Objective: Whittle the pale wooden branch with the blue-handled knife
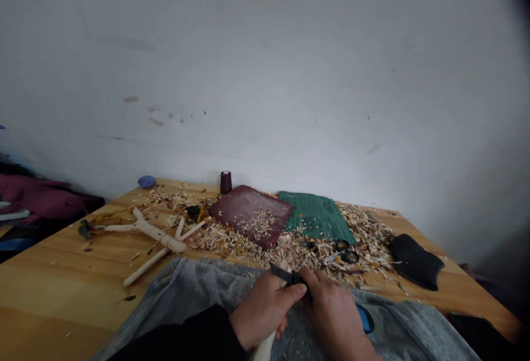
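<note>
My left hand is closed around a pale, peeled wooden stick, its thumb pressed on the back of a dark knife blade. My right hand grips the knife, whose blue handle end pokes out behind the fist. Both hands work close together over a grey cloth on my lap at the table's near edge. The stick's cut end is hidden by my hands.
Wood shavings litter the wooden table. On it lie peeled forked sticks, a maroon leather sheet, a green mat, black scissors, a black pouch, a dark thread spool and a blue disc.
</note>
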Tool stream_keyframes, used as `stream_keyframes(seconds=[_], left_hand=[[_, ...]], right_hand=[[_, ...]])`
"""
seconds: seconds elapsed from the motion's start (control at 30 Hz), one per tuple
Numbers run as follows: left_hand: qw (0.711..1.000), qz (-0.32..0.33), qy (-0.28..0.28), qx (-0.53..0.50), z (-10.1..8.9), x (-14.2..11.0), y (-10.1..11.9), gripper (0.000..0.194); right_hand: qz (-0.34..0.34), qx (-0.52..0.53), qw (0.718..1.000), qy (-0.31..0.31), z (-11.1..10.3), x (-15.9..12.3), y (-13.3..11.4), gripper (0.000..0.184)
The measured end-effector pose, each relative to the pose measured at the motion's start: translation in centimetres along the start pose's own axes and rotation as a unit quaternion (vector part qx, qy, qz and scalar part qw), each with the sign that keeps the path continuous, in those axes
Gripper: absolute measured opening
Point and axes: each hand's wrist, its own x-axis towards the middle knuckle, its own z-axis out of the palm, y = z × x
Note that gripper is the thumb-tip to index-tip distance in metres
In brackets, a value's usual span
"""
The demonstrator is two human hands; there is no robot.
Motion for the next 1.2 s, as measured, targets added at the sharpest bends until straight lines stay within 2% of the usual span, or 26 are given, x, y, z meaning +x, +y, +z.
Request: stream_keyframes(seconds=[0.23, 0.57, 1.0, 1.1, 1.2], left_hand=[[1.000, -0.003, 0.010, 0.003, 0.3, 0.3, -0.8, 0.034], [0.999, -0.021, 0.029, 0.028, 0.4, -0.1, 0.7, 0.027], [0.998, -0.014, 0.028, 0.049, 0.4, -0.3, 0.6, 0.027], [0.998, -0.026, 0.035, 0.045, 0.6, 0.0, 0.4, 0.028], [0.997, -0.052, 0.048, 0.023, 0.9, 0.4, -0.1, 0.039]], right_hand=[[-0.004, -0.059, 0.998, 0.017, 0.3, -0.1, 0.2, 0.034], [-0.011, -0.107, 0.992, 0.064, 0.7, -0.3, 0.3, 0.032], [-0.040, -0.159, 0.980, 0.116, 1.8, -0.5, 1.0, 0.033], [-0.030, -0.158, 0.980, 0.118, 1.4, -0.5, 0.8, 0.034], [0.003, -0.150, 0.984, 0.097, 0.8, -0.4, 0.4, 0.036]])
